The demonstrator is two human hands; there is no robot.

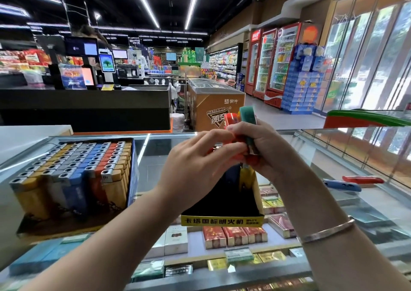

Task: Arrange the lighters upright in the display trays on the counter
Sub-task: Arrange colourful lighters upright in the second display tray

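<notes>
My right hand grips a bunch of lighters, red, orange and green, held above the counter. My left hand pinches the lower end of that bunch with its fingertips. Below both hands stands a black display tray with a yellow front, mostly dark inside, with one yellow lighter at its back. At the left a blue tray is packed with upright lighters in yellow, grey, blue and orange rows. A blue lighter and a red lighter lie flat on the glass at the right.
The glass counter covers shelves of cigarette packs. A green and red basket rim sits at the far right. Beyond are a checkout desk, a freezer chest and drink fridges.
</notes>
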